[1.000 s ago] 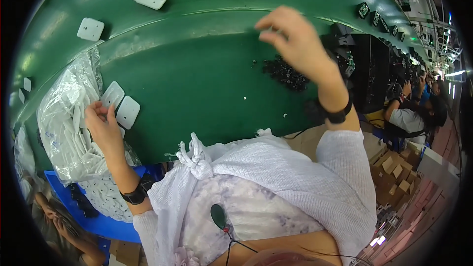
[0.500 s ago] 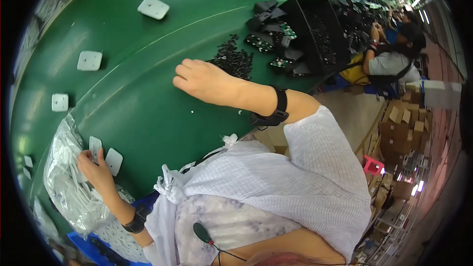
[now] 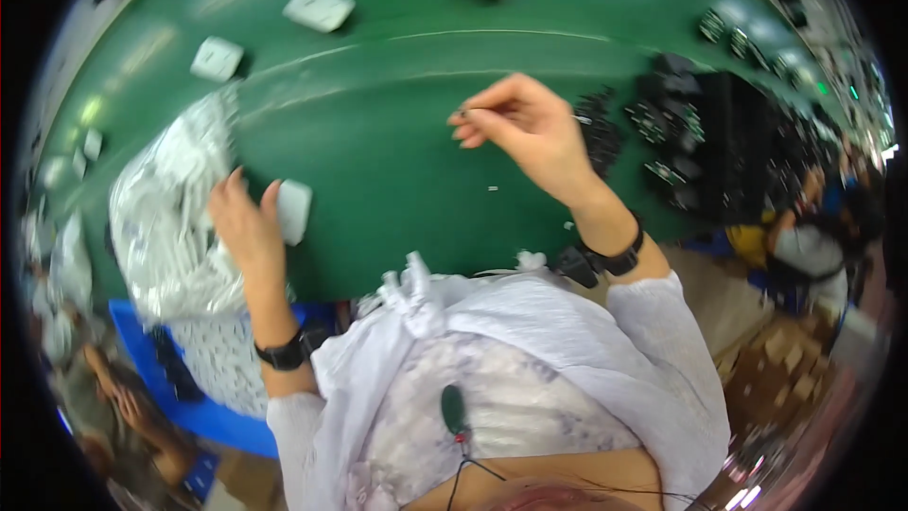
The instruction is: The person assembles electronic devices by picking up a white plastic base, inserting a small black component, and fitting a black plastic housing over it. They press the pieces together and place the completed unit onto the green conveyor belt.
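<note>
My right hand [image 3: 532, 131] is raised over the green table, thumb and index finger pinched on a small dark part [image 3: 463, 114] too tiny to make out. Beyond its wrist side lies a pile of small black parts [image 3: 599, 137]. My left hand [image 3: 248, 227] has its fingers stretched and its thumb apart, at the edge of a clear plastic bag [image 3: 175, 218] filled with white pieces. Close by its thumb, a flat white cover [image 3: 295, 212] with rounded corners rests on the table. What lies beneath the left fingers is hidden.
White covers [image 3: 320, 8] are spaced along the far side of the green table [image 3: 407, 161]. At the right stands a black box [image 3: 733, 142] with black housings and green circuit boards around it. A blue bin [image 3: 222, 431] sits lower left. Other people work at both sides.
My view has swung, shifting the scene rightward. My right hand has left the edge of the black pile and turned, now pinching. A second white cover by my left hand no longer shows.
</note>
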{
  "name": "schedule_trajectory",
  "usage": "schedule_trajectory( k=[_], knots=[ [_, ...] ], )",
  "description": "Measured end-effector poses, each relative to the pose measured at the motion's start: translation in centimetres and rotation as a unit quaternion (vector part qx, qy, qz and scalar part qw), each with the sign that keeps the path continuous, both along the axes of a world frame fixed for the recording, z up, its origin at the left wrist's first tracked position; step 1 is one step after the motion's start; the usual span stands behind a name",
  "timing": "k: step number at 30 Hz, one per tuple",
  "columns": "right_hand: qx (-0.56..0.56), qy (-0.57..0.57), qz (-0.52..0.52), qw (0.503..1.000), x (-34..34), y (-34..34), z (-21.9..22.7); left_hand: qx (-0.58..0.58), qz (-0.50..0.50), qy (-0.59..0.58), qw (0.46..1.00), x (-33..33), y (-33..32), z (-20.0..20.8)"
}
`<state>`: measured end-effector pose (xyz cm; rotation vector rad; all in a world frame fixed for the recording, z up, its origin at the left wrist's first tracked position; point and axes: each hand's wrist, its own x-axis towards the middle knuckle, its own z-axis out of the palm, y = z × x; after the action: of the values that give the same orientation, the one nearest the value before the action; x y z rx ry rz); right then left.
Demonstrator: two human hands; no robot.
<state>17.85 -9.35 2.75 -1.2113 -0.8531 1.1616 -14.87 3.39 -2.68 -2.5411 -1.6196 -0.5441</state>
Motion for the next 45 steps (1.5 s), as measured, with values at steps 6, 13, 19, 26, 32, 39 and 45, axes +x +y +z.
schedule_trajectory(
  k=[6,13,19,26,32,39,45],
  knots=[
    [-0.008,-0.023,-0.010,1.000,-1.3,0.5,-0.4,0.016,0.069,0.022,0.997,-0.3,-1.3,2.0],
    [-0.034,-0.060,0.028,0.997,-2.2,1.3,-0.9,0.002,0.089,0.078,0.993,-1.1,-1.3,2.9],
    [-0.054,-0.060,0.045,0.996,-2.6,1.2,-0.9,-0.109,-0.029,-0.002,0.994,1.2,-4.4,5.5],
    [-0.096,-0.026,0.061,0.993,-3.5,1.4,-0.7,-0.093,-0.104,-0.047,0.989,0.3,-4.9,2.8],
    [-0.067,0.005,0.085,0.994,-4.9,1.3,-0.1,-0.248,-0.067,-0.385,0.887,4.9,-5.5,3.4],
    [-0.041,-0.017,0.085,0.995,-4.9,0.9,-0.1,-0.238,-0.238,-0.368,0.867,10.5,-5.1,4.9],
    [-0.054,-0.063,0.096,0.992,-4.9,1.5,-0.8,-0.260,-0.244,-0.369,0.859,10.8,-5.3,4.5]
  ],
)
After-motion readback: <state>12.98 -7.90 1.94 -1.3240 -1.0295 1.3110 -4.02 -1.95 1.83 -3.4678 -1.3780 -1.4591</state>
